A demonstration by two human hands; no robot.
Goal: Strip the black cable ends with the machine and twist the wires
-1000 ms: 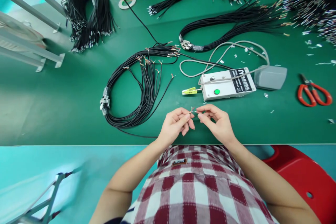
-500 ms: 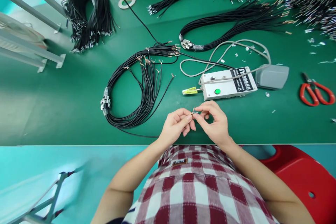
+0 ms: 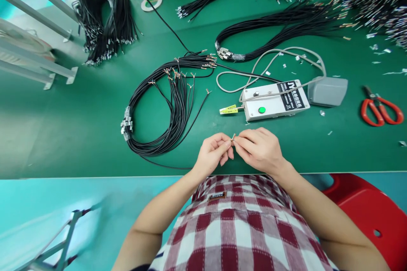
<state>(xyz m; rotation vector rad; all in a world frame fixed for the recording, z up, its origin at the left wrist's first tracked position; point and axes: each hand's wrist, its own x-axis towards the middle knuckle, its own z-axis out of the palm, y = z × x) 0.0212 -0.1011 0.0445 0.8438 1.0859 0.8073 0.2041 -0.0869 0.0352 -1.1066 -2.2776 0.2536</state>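
My left hand (image 3: pixel 213 150) pinches the end of a black cable (image 3: pixel 165 166) that runs left along the table's front edge to a looped bundle of black cables (image 3: pixel 171 133). Thin stripped wires (image 3: pixel 233 137) stick up from between the fingertips. With thumb and fingers closed, my right hand (image 3: pixel 260 148) grips these wires from the right. Just behind my hands lies a white box with a green button (image 3: pixel 262 110) and a yellow-green tip (image 3: pixel 229 110). Several cable ends in the bundle show spread, bare wires.
Red-handled pliers (image 3: pixel 380 108) lie at the right beside a grey pedal-like block (image 3: pixel 329 92). More black cable bundles (image 3: pixel 254 36) fill the back. A roll of tape (image 3: pixel 151 3) is at the back left, with metal bars (image 3: pixel 38 61) along that side. A red stool (image 3: pixel 362 216) stands below.
My right hand has turned over the wires, its back now facing up and its fingers closer together. The wires look more gathered. My left hand keeps its pinch.
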